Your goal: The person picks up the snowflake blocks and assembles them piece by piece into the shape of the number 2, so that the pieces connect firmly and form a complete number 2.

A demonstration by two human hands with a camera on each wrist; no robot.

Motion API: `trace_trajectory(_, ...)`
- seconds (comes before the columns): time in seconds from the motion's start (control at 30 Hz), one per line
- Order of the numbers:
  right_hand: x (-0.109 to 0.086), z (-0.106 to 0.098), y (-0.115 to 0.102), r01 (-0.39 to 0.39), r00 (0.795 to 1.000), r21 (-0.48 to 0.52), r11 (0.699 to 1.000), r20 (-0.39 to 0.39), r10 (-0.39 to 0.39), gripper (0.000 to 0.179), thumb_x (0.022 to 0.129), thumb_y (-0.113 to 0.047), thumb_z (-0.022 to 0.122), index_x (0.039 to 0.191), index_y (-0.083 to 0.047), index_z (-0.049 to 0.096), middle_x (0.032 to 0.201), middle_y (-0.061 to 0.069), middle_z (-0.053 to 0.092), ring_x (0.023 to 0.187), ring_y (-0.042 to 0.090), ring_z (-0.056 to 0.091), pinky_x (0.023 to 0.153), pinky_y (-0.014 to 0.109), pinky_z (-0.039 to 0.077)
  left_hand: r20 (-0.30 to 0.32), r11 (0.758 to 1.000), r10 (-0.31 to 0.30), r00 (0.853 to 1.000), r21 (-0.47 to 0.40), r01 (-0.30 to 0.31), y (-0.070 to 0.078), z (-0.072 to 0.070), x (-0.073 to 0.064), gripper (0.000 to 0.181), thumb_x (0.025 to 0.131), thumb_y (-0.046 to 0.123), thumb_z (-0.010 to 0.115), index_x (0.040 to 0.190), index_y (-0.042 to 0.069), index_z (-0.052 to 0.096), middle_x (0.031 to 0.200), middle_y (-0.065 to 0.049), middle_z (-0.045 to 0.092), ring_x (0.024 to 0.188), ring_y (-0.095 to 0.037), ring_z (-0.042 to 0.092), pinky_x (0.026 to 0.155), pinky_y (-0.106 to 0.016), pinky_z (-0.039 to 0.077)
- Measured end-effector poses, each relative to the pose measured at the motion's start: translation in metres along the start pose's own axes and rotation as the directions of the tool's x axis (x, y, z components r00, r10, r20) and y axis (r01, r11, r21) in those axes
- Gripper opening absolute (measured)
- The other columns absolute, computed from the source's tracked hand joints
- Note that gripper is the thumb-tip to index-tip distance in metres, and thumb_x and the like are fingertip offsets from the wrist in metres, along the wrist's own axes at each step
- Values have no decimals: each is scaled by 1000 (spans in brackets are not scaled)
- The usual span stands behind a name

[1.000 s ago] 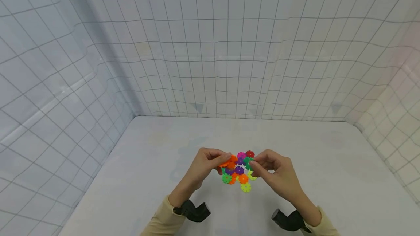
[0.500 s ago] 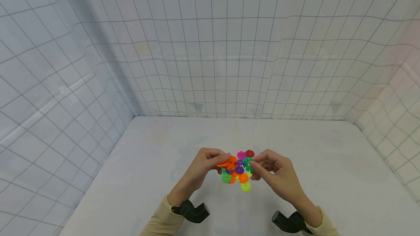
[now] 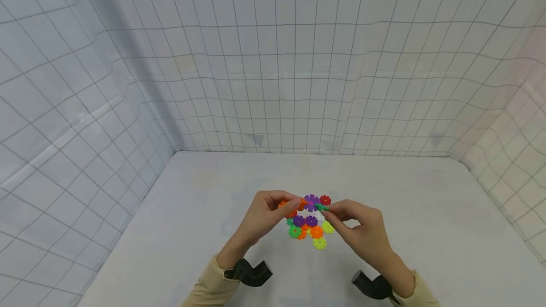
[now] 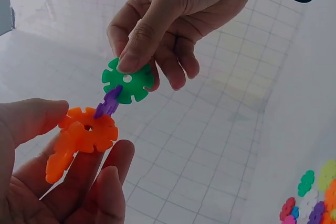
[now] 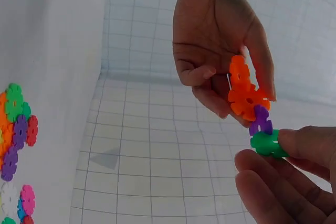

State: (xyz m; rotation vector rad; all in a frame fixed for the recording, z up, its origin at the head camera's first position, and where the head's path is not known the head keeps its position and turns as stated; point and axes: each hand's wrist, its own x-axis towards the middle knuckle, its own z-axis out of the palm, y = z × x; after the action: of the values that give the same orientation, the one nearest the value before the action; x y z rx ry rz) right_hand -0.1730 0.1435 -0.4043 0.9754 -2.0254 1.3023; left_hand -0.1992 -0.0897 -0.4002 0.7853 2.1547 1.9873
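Note:
My left hand (image 3: 269,217) pinches two joined orange notched discs (image 4: 94,132), flower-shaped plastic connecting pieces, between thumb and fingers. My right hand (image 3: 361,225) grips a green notched disc (image 4: 137,85) by thumb and forefinger. Between them a purple notched disc (image 4: 108,103) stands crosswise, slotted against both the orange and the green, so the pieces form one short chain. In the right wrist view the same purple piece (image 5: 261,120) spans from the orange to the green. Both hands hold the chain above the table. My fingers cover parts of the end discs.
Loose notched discs lie below the hands on the white table (image 3: 204,193), among them a yellow disc (image 3: 320,243), an orange disc (image 3: 316,232) and a red disc (image 3: 325,200). A grid-patterned cloth wall (image 3: 273,84) stands behind the table, with more at both sides.
The held chain has turned: its green disc went from face-on to nearly edge-on in the head view, and the purple disc now shows its face. Both hands stay close together.

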Motion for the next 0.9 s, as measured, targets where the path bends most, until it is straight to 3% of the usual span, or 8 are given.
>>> trace_trajectory(0.13, 0, 1, 5, 64, 998, -44, 997, -19, -65, 12, 89, -21, 68, 90, -9, 69, 82, -1, 68, 68, 8, 65, 62, 20, 53, 9, 998, 37, 999, 59, -37, -3, 1, 1, 17, 90, 14, 67, 103, 5, 73, 96, -3, 70, 88, -27, 62, 76, -40, 53)
trace_trajectory(0.23, 0, 0, 7, 42, 999, -32, 999, 3, -42, 13, 89, -22, 68, 90, -10, 69, 82, -2, 67, 69, 8, 65, 62, 20, 53, 3, 991, 57, 998, 117, -57, -4, 1, 2, 17, 89, 14, 68, 104, 8, 73, 96, 1, 70, 87, -21, 62, 73, -35, 51)
trace_trajectory(0.33, 1, -3, 9, -6, 999, 2, 1000, 42, 6, 7, 85, -10, 72, 91, -11, 70, 83, 1, 68, 69, 8, 66, 63, 21, 53, -16, 989, 50, 999, 144, -47, -4, 1, 2, 18, 88, 17, 69, 104, 8, 74, 93, 1, 70, 80, -20, 62, 68, -32, 52)
trace_trajectory(0.47, 2, -9, 17, -98, 991, 45, 994, 93, 94, 17, 82, 5, 70, 91, -10, 70, 81, 3, 69, 68, 8, 66, 60, 24, 54, -56, 986, 27, 998, 169, -17, -5, 1, 4, 19, 88, 22, 70, 101, 9, 74, 87, 1, 70, 72, -19, 64, 64, -32, 53)
trace_trajectory(0.57, 0, -14, 31, -202, 969, 4, 979, 147, 199, 12, 86, 1, 67, 91, -9, 70, 80, 1, 69, 66, 8, 65, 58, 25, 54, -87, 981, 13, 996, 192, 4, -5, -1, 4, 20, 88, 26, 70, 99, 11, 75, 85, 3, 70, 73, -16, 64, 62, -30, 51)
trace_trajectory(0.67, -5, -18, 49, -325, 905, -114, 939, 250, 344, 4, 90, -11, 66, 91, -11, 70, 80, -4, 67, 68, 9, 62, 60, 26, 53, -109, 980, 4, 994, 197, 18, -7, -3, 4, 19, 88, 27, 69, 98, 11, 75, 86, 2, 71, 76, -17, 61, 61, -29, 47)
trace_trajectory(0.83, -18, -11, 76, -446, 710, -340, 828, 429, 559, 13, 87, -24, 71, 89, -12, 68, 80, -8, 61, 71, 11, 55, 59, 26, 48, -124, 987, 5, 992, 158, 15, -7, -6, 3, 19, 89, 23, 69, 99, 9, 75, 92, 0, 71, 84, -18, 61, 69, -33, 49)
trace_trajectory(0.9, -23, -6, 83, -461, 654, -389, 798, 458, 602, 19, 83, -27, 75, 89, -10, 67, 78, -6, 58, 69, 13, 52, 58, 27, 46, -125, 989, 14, 992, 145, 5, -7, -6, 3, 18, 89, 23, 69, 99, 9, 75, 93, 1, 71, 87, -19, 62, 74, -37, 49)
